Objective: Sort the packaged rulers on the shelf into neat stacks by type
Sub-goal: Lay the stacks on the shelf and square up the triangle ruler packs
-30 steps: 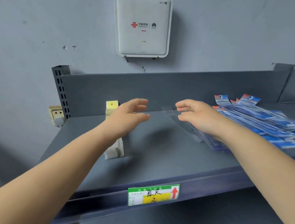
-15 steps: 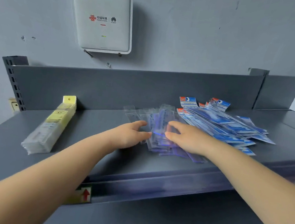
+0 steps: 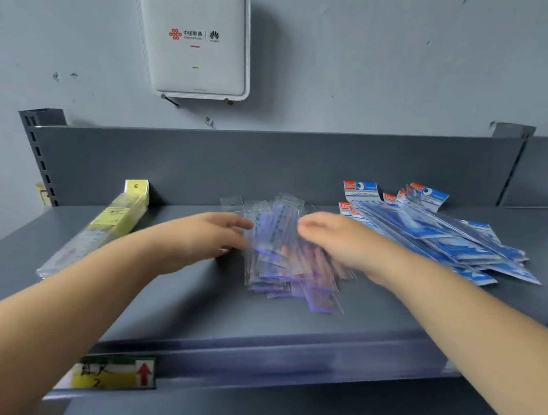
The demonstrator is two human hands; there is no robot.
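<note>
A loose pile of clear-sleeved purple rulers (image 3: 289, 254) is being flanked by two hands on the grey shelf (image 3: 185, 300), roughly at its middle. The left hand (image 3: 207, 237) is being laid against the pile's left edge with its fingers stretched towards the packets, and the right hand (image 3: 341, 239) is being laid over the pile's right side, fingers extended and blurred. Neither hand is being seen to curl round a packet; the fingers are being kept fairly straight, touching the sleeves, with the pile between them. The packets are being fanned unevenly, their near ends splayed towards the shelf's front edge and their clear hang tabs pointing to the far back panel (image 3: 271, 162).

To the right, just beside the pile, a spread heap of blue-and-white ruler packs (image 3: 441, 238) is being shown lying flat, with red-and-blue header cards at the far end. To the left, well apart from the hands, a long bundle with a yellow label (image 3: 105, 224) is being shown lying at an angle, its far end near the back panel.

A yellow price tag with a red arrow (image 3: 114, 374) is being displayed on the shelf's front rail at the near left. A white router box (image 3: 191, 37) is being shown mounted on the wall above.
</note>
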